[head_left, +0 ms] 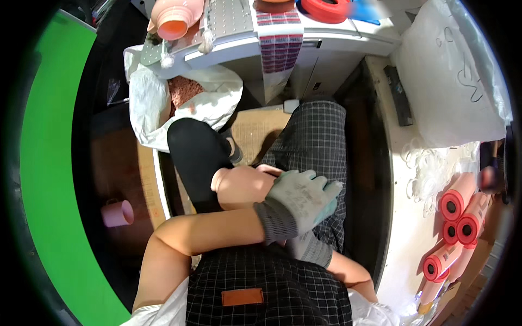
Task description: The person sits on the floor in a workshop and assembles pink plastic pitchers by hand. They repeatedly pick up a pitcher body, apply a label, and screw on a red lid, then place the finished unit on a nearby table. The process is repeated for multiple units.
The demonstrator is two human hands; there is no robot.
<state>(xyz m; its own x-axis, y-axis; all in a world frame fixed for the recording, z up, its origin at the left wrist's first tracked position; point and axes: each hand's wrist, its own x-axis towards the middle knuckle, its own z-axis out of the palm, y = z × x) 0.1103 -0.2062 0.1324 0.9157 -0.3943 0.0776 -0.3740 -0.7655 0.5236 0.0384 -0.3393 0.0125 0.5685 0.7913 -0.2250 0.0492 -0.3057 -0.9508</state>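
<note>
Grey-gloved left hand [302, 198] grips pink piece [239, 187]; right hand [307, 247] beneath.

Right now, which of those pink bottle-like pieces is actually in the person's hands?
The peach-pink piece on the lap, under the gloved left hand. Another lies alone on the brown floor; a third sits on the bench.

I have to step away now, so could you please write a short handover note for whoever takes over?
Left hand, in a grey glove, grips a peach-coloured tube held over the lap.
Right hand, also gloved, is mostly hidden beneath it; its grip cannot be told.
Rolled red-ended tubes lie on the white bench at right; one pink tube sits on the floor at left.
Nothing shows how many are finished or left.
</note>
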